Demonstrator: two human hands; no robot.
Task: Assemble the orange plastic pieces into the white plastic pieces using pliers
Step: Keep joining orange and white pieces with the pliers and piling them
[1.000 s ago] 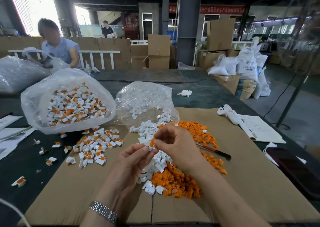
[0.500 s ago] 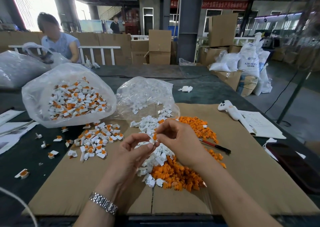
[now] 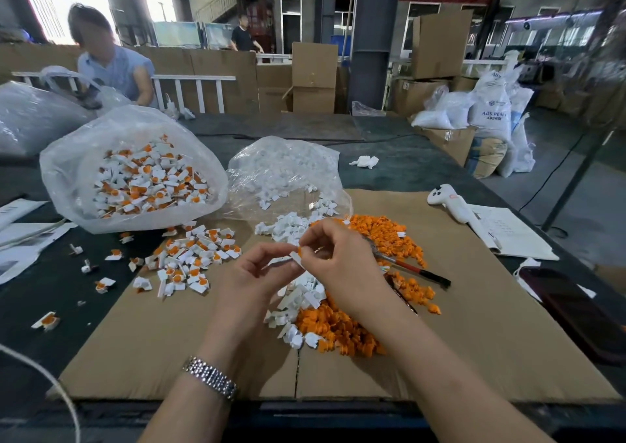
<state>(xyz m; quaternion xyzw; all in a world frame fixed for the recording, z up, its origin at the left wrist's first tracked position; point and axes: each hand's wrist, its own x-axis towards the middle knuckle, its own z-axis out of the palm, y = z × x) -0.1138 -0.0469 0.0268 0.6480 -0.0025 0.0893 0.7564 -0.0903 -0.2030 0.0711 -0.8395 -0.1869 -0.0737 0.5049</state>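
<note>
Both hands sit a little closer together than half a second ago, with the fingertips now meeting over the heap. At the centre of the frame the left hand (image 3: 261, 273) pinches a small white plastic piece (image 3: 295, 259) between thumb and curled fingers, while the right hand (image 3: 338, 259) has its fingers curled and pinches a small orange plastic piece (image 3: 299, 250) against that white one. Below the hands, on the flat brown cardboard sheet (image 3: 474, 324) covering the dark desk (image 3: 50, 290), lies a mixed pile of loose white pieces (image 3: 298, 302) and a pile of loose orange pieces (image 3: 338, 331). Red-handled pliers (image 3: 415, 270) lie on the cardboard just right of the right hand, untouched. Left of centre, a scatter of assembled white-and-orange pieces (image 3: 189, 259) spreads below a clear plastic bag of assembled pieces (image 3: 135, 175) in the upper left. A second clear bag of white pieces (image 3: 284, 171) sits above the hands.
</note>
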